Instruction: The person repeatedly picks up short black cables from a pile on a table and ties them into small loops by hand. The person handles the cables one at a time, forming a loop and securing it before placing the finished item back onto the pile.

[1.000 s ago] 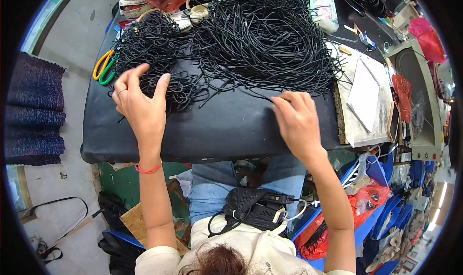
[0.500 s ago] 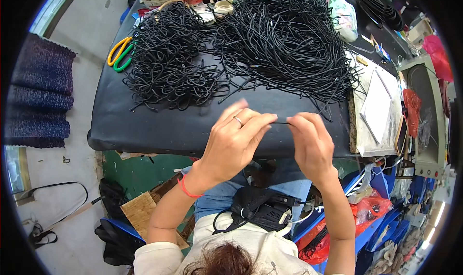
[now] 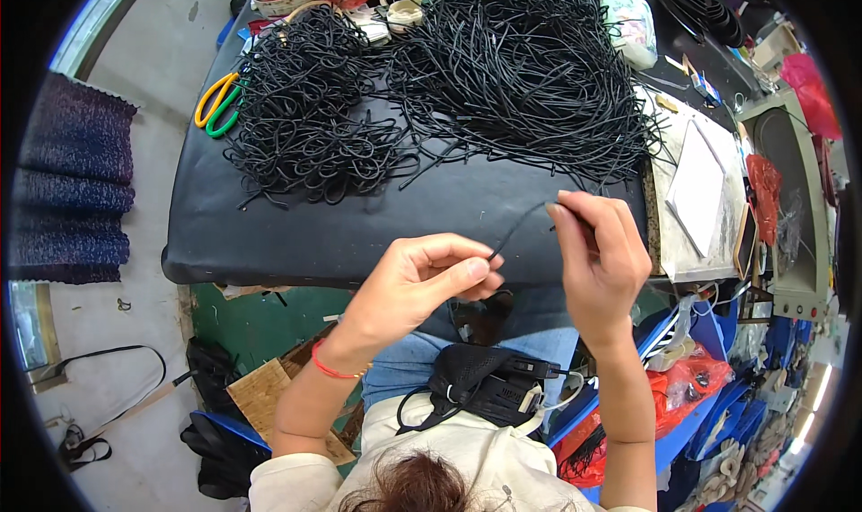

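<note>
A thin black cord [image 3: 518, 227] runs slantwise between my two hands above the table's front edge. My left hand [image 3: 429, 277] pinches its lower end between thumb and fingers. Higher and to the right, my right hand [image 3: 603, 247] grips the other end between thumb and forefinger. Beyond my hands lie two heaps of black cord on the table: a smaller, loopy heap [image 3: 310, 108] on the left and a larger heap of straighter strands [image 3: 530, 72] on the right. Whatever lies inside my curled fingers is hidden.
Scissors with yellow and green handles [image 3: 218, 105] lie at the left edge of the black table [image 3: 269, 242]. A pale board with white sheets [image 3: 700, 189] is at the right. A white plastic packet [image 3: 628, 27] stands behind the larger heap. Red bags [image 3: 691, 382] hang low at the right.
My hands have moved from nearly level to a slant: the right went up and right, the left turned palm inward and dropped slightly. More of the cord now shows between them.
</note>
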Tool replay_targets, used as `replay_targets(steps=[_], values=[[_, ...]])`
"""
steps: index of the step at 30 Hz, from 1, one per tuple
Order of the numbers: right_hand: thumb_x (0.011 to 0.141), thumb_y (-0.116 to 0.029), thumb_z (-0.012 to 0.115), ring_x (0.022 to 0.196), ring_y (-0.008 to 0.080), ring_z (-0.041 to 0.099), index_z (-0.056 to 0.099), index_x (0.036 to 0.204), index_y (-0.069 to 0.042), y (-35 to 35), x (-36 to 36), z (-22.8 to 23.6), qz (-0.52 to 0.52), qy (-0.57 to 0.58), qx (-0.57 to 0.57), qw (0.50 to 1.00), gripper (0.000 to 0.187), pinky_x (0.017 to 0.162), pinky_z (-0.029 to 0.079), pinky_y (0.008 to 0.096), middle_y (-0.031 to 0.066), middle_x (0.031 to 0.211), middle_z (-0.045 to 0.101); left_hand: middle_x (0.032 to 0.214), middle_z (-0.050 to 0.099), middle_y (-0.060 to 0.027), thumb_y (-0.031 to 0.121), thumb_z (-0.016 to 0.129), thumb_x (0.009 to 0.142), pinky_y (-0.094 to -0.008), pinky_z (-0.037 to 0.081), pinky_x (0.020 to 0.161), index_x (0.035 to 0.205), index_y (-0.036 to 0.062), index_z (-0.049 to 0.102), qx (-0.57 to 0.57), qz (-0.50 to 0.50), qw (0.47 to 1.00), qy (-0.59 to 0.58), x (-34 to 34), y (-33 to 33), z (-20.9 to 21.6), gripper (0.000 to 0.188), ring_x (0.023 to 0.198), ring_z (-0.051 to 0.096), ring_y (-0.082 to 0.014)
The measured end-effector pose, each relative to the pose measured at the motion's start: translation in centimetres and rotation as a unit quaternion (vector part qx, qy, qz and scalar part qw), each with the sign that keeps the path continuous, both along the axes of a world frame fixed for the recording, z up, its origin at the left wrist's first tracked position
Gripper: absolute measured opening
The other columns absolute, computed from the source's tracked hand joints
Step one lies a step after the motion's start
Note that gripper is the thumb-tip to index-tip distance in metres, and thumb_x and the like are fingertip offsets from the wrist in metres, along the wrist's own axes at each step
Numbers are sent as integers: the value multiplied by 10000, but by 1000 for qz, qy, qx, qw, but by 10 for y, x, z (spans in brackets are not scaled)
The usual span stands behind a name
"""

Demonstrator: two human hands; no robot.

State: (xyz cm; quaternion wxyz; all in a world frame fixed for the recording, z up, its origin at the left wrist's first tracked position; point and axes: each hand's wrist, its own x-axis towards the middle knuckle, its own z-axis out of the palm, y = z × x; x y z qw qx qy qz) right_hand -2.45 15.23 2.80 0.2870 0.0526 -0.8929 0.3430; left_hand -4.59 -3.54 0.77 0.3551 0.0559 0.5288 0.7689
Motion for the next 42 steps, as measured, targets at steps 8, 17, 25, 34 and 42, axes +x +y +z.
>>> replay_targets(steps=[8, 17, 25, 34, 42], values=[[761, 74, 567, 703, 226, 574, 594, 1025, -7, -26, 4, -12, 122, -111, -81, 983, 278, 621, 479, 305, 108, 846, 549, 933, 627, -79, 149, 532, 899, -237, 552, 665, 1014, 12, 591, 103, 172, 975, -100, 6, 22, -22, 188, 849, 620, -130], [733, 50, 626, 676, 214, 612, 626, 945, -18, -23, 9, -17, 92, -112, -93, 985, 223, 586, 490, 291, 101, 841, 617, 948, 597, -56, 165, 462, 933, -340, 491, 843, 967, 70, 549, 181, 238, 949, -97, 6, 27, -25, 134, 903, 588, -155], [685, 41, 633, 665, 222, 557, 623, 924, -12, -9, 9, -19, 113, -32, 62, 991, 244, 570, 469, 305, 79, 783, 554, 872, 612, -43, 169, 515, 911, -278, 517, 748, 974, 11, 596, 64, 121, 985, -107, 3, 17, -25, 189, 784, 591, -108], [674, 16, 606, 657, 204, 528, 615, 910, -11, -10, 9, -18, 162, -49, 67, 983, 238, 559, 448, 305, 63, 766, 530, 849, 631, -74, 131, 537, 897, -251, 514, 715, 983, -29, 589, 14, 72, 997, -24, 7, 14, -26, 189, 765, 596, -105], [688, -14, 600, 687, 244, 522, 594, 824, -36, 2, -4, 17, 191, -39, 109, 975, 138, 603, 430, 338, 75, 760, 510, 801, 606, -89, -28, 539, 822, -242, 486, 675, 898, -63, 629, -180, 20, 930, 321, 7, 11, -10, 123, 714, 585, -124]])
